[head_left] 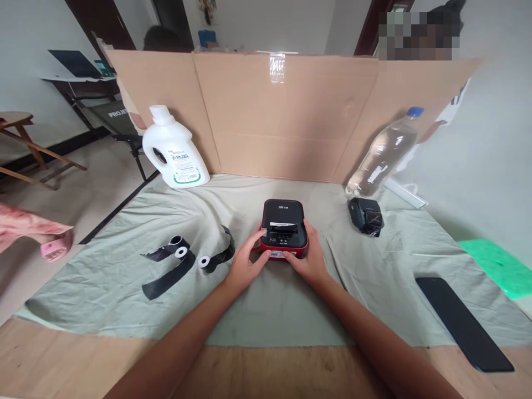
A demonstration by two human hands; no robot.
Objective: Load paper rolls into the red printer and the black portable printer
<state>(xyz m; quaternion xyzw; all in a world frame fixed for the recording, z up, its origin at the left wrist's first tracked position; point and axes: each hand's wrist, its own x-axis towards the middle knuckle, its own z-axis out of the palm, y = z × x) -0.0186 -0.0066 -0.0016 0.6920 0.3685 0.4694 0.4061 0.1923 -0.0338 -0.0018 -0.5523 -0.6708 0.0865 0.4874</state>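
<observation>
A small black and red label printer (284, 216) sits on the grey-green cloth, with a slot and a white strip across its top. My left hand (246, 259) grips its left side, the thumb at the front edge. On the opposite side, my right hand (311, 256) holds it in the same way, fingers along the side and thumb at the front. Left of the printer lie several black rolls with white cores: one roll (216, 259) near my left hand, and another roll (183, 266) with its strip unwound toward me.
A cardboard screen (286, 122) stands at the back. Before it are a white detergent jug (177, 152) and a leaning clear bottle (386, 152). A black wrapped object (366, 216) lies to the right, a dark phone-like slab (463, 324) nearer. People are partly visible behind the screen.
</observation>
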